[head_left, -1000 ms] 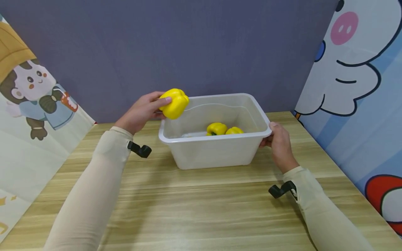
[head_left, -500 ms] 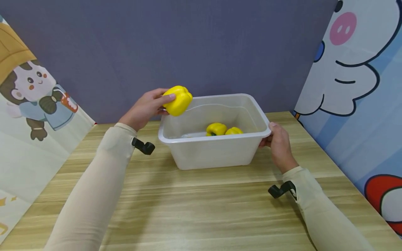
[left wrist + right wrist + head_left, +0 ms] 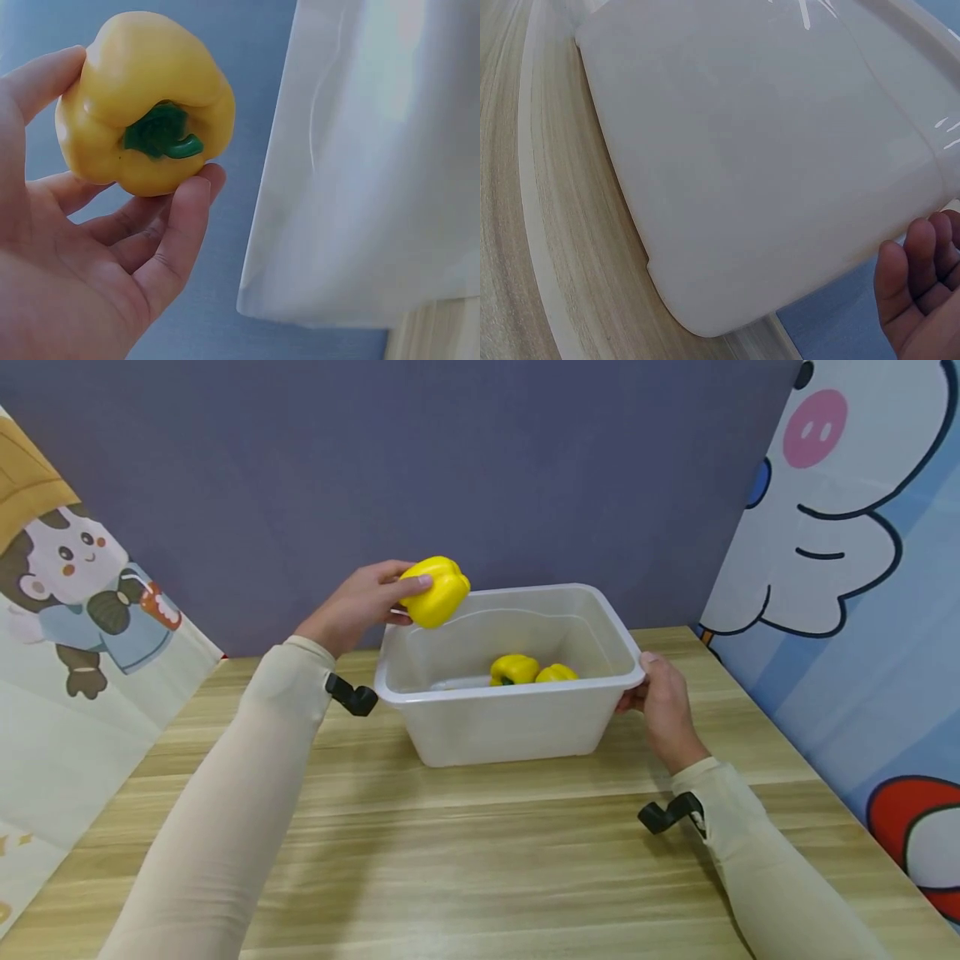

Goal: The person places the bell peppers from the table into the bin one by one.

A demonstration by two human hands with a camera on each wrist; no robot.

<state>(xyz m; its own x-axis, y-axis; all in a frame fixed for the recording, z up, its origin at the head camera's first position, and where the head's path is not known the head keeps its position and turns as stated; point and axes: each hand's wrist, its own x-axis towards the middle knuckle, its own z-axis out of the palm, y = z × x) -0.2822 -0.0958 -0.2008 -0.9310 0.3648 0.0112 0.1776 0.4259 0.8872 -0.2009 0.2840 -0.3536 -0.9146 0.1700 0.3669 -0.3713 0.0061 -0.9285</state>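
While gripped by the left hand (image 3: 360,606) above the rear left corner of the bin (image 3: 510,720), pepper (image 3: 435,591) raised clear of the rim, not touching it. Seen from the left wrist: pepper (image 3: 142,105) stem-side toward the camera, green stem curled, thumb on one flank and fingers (image 3: 176,232) curled under the other, left hand (image 3: 82,262) cupping from below, bin wall (image 3: 375,165) just beside.

Bin white, translucent, rectangular, open-topped — standing on the table (image 3: 487,860). Inside, low on the floor toward the right: two more peppers (image 3: 531,670), yellow, side by side and touching, one showing a dark stem. Faint pale shape on the bin floor to their left, too dim to tell.

Right hand (image 3: 663,710) at the near right corner of the bin, thumb over the rim, fingers tucked below the lip against the wall. From the right wrist, only curled fingertips (image 3: 919,270) beside the bin (image 3: 765,165) underside; contact itself not shown there.

Table of pale wood, grain running left to right. Behind — a plain purple-grey wall (image 3: 450,460). Cartoon panels (image 3: 847,568) on both sides, leaning inward. Both arms in cream sleeves (image 3: 225,810), black mounts (image 3: 352,696) at the wrists.
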